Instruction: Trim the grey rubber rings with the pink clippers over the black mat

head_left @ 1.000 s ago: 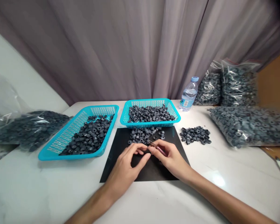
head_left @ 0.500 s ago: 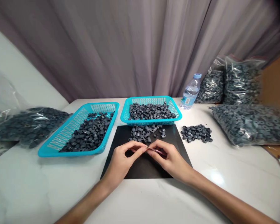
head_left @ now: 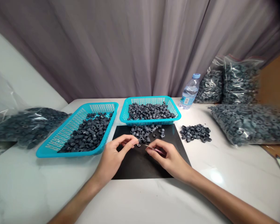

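My right hand (head_left: 165, 155) is closed around a slim tool (head_left: 155, 150) with a pinkish handle and a thin metal tip, which points left over the black mat (head_left: 140, 166). Thumb and fingers of my left hand (head_left: 118, 152) are pinched together above the mat's left side; whatever they hold, if anything, is hidden. Just beyond those fingertips lies a small dark grey ring (head_left: 139, 145). A loose pile of similar grey rings (head_left: 143, 133) covers the far part of the mat, beyond both hands.
Two turquoise baskets, one at left (head_left: 60, 154) and one behind the mat (head_left: 151, 123), hold grey rings. Another ring pile (head_left: 195, 133) sits right of the mat. A water bottle (head_left: 189, 93) stands behind. Filled plastic bags lie left (head_left: 35, 124) and right (head_left: 249, 124).
My left hand has moved left and slightly away from me, parting from the right hand and the tool tip. The right hand stays nearly in place with the tool.
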The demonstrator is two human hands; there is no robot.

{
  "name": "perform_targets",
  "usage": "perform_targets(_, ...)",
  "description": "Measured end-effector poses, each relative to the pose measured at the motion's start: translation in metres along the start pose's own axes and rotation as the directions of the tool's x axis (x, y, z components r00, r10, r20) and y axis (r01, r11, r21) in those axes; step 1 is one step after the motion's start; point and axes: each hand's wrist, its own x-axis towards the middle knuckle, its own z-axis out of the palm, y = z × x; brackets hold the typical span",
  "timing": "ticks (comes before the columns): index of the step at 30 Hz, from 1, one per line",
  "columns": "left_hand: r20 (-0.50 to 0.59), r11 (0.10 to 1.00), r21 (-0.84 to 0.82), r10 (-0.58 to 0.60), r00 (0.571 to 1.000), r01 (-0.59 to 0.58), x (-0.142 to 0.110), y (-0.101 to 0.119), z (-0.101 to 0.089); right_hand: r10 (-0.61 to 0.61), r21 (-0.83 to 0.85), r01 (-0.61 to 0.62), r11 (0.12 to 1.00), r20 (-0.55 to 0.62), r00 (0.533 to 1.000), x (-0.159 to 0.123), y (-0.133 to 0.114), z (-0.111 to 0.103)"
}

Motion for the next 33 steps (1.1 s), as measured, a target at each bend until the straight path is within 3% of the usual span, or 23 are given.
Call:
perform_targets(4, -0.021, 0.995, 0.096, 0.033, 0.999, -0.03, 0.002, -0.007, -0.004, -0.001, 0.003, 0.001, 1.0, -0.014, 1.0, 0.001, 0.001, 0.002)
perform_targets(7, -0.049, 0.966, 0.244, 0.106, 0.993, -0.091, 0.002, -0.013, -0.003, -0.031, -0.03, 0.028, 0.999, -0.121, 0.992, 0.003, 0.007, 0.0)
perform_targets(11, -0.021, 0.917, 0.364, 0.184, 0.983, -0.164, 0.002, -0.019, 0.0, -0.131, -0.277, 0.035, 0.96, -0.335, 0.933, 0.009, 0.018, -0.013)
perform_targets(15, -0.003, 0.927, 0.334, 0.184, 0.983, -0.173, 0.002, -0.021, 0.002, -0.217, -0.425, 0.03, 0.905, -0.397, 0.892, 0.016, 0.028, -0.027)
perform_targets(26, -0.017, 0.93, 0.323, 0.189, 0.982, -0.173, -0.003, -0.016, 0.003, -0.191, -0.594, 0.061, 0.802, -0.159, 0.969, 0.013, 0.024, -0.023)
perform_targets(33, 0.232, 0.956, 0.183, 0.186, 0.955, -0.231, -0.004, -0.012, 0.007, -0.235, -0.655, 0.135, 0.744, -0.068, 0.97, 0.015, 0.025, -0.025)
